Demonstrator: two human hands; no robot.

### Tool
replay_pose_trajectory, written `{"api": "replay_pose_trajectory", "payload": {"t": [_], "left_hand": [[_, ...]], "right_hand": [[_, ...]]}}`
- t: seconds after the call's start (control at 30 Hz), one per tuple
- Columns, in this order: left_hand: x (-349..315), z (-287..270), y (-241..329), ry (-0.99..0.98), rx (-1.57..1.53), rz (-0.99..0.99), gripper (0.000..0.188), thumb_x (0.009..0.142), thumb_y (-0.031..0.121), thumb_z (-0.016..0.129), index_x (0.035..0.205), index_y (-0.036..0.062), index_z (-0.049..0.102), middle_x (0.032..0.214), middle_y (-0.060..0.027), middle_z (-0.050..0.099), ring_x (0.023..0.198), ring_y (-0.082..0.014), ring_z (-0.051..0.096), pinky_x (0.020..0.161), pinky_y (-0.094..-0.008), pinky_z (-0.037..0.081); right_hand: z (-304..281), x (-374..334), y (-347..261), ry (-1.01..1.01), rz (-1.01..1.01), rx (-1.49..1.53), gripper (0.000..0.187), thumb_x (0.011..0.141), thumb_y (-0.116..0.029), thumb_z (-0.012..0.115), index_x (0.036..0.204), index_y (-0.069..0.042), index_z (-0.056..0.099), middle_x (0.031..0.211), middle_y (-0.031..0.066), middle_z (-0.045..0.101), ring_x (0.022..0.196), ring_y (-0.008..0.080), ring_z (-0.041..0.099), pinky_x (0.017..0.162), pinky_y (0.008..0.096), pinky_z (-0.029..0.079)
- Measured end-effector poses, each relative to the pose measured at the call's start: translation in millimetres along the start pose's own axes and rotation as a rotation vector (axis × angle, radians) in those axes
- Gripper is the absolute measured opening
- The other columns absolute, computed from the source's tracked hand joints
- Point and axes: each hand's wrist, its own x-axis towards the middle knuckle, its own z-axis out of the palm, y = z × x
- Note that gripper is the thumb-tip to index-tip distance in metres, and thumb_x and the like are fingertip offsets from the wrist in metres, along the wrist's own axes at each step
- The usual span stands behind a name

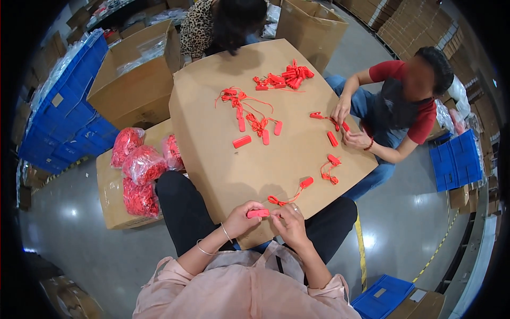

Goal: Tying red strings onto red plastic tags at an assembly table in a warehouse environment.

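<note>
Red plastic tag (258, 213), oblong (short), pinched two-handed

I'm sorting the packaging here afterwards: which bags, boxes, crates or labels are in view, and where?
Clear bags of red pieces: on a low carton, left of the board.
Open brown carton: far left, clear plastic inside.
Blue crates: stacked at far left, one with a grey label.
Blue crate: floor, lower right, pale label.
Flat brown cartons: stacked, top right.
</note>
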Motion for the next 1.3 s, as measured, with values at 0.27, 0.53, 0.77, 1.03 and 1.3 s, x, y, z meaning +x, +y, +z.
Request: {"api": "replay_pose_trajectory", "payload": {"t": [0.27,0.53,0.77,1.03,1.3], "left_hand": [[-2,4,-6,-0.017,0.019,0.001,0.030,0.075,0.003,0.058,0.105,0.0015,0.054,0.096,-0.0040,0.058,0.088,-0.0097,0.054,0.079,-0.0238,0.044],[2,1,-3,-0.033,0.085,-0.006,0.032,0.074,0.003,0.059,0.106,0.0007,0.053,0.097,-0.0056,0.059,0.090,-0.0109,0.055,0.080,-0.0242,0.045],[8,14,14,-0.068,0.241,0.080,0.027,0.077,0.006,0.061,0.103,0.0000,0.054,0.095,-0.0032,0.057,0.089,-0.0079,0.052,0.080,-0.0230,0.043],[12,10,-10,-0.103,0.163,0.030,0.025,0.081,0.007,0.056,0.105,-0.0002,0.054,0.094,-0.0059,0.060,0.086,-0.0112,0.055,0.076,-0.0242,0.045],[20,14,0,-0.131,-0.018,-0.140,0.023,0.089,0.003,0.041,0.109,-0.0026,0.052,0.078,-0.0026,0.056,0.065,-0.0065,0.051,0.058,-0.0186,0.043]], "right_hand": [[-4,1,-6,-0.098,-0.129,-0.119,0.009,0.071,-0.008,0.064,0.078,-0.005,0.060,0.074,0.0083,0.055,0.072,0.0260,0.052,0.066,0.0362,0.042],[1,6,-4,-0.116,-0.172,-0.150,0.007,0.072,-0.009,0.063,0.077,-0.005,0.059,0.073,0.0085,0.053,0.072,0.0264,0.052,0.066,0.0365,0.043],[-4,-7,2,-0.051,-0.104,-0.262,0.010,0.070,-0.011,0.063,0.077,-0.006,0.058,0.072,0.0104,0.056,0.069,0.0287,0.055,0.060,0.0394,0.045],[5,-15,7,-0.023,-0.063,-0.225,0.012,0.073,-0.016,0.063,0.078,-0.007,0.057,0.076,0.0073,0.053,0.074,0.0251,0.054,0.067,0.0340,0.044],[12,-18,24,-0.038,-0.017,-0.136,0.013,0.076,-0.017,0.059,0.083,-0.007,0.057,0.083,0.0082,0.052,0.078,0.0260,0.053,0.070,0.0364,0.044]]}}
